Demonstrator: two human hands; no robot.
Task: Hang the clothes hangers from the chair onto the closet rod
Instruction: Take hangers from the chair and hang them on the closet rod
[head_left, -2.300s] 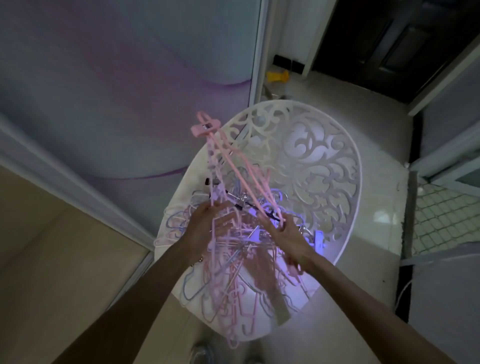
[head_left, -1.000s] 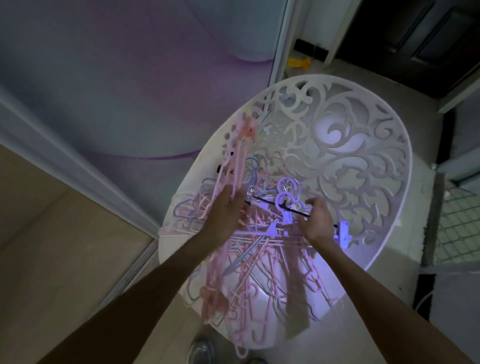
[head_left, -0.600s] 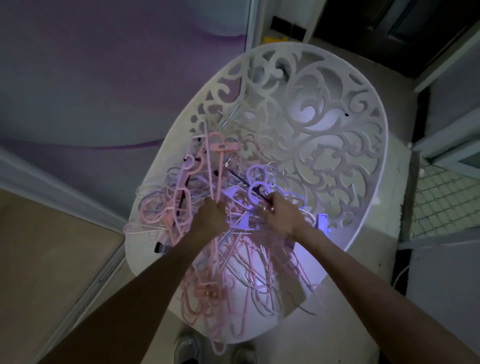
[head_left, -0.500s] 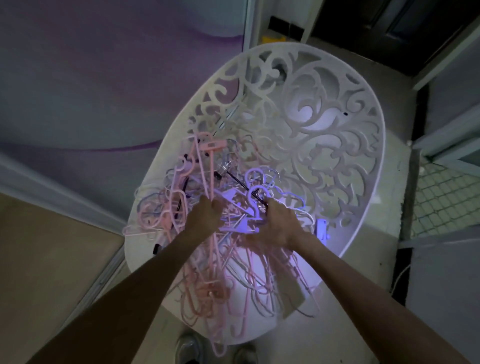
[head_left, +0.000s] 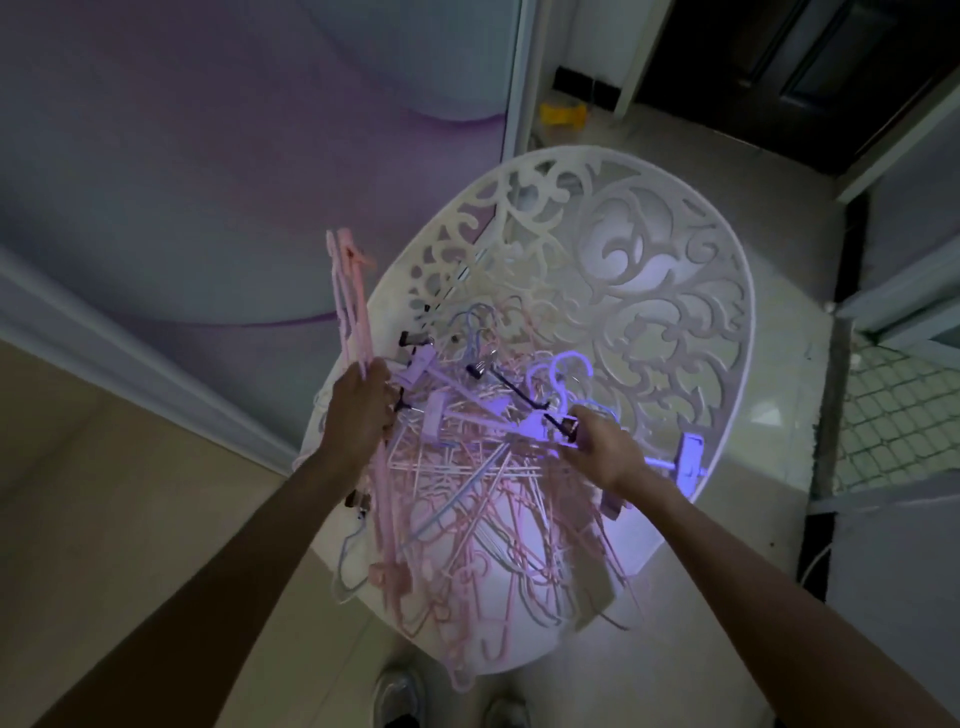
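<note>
No readable writing or brand marks anywhere, the light's too dim and purple for that. Nearest the camera, two shoes (head_left: 400, 699) poke out at the bottom edge, right under the near rim of the white chair (head_left: 670, 291). The chair seat is buried in a tangled pile of hangers (head_left: 483, 499), mostly pink with some lilac and pale blue ones, plus a few clip hangers mixed in; they're all hooked into each other, so pulling one out clean looks awkward.

The left hand (head_left: 358, 410) is curled around a bunch of pink hangers (head_left: 350, 312), which stick up and out past the chair's left rim. The right hand (head_left: 602, 447) is pinching the clip end of a black hanger (head_left: 511, 389) that lies across the top of the pile. Just right of that hand, a lilac clip hanger (head_left: 688, 460) sits against the chair's right rim.

Further back, the chair's carved scrollwork backrest rises up. Left of it is a purple-grey wardrobe panel (head_left: 234, 156), and far behind there's something small and yellow on the floor (head_left: 563, 111) by a dark doorway (head_left: 779, 67). A tiled patch of floor (head_left: 904, 410) shows at right.
</note>
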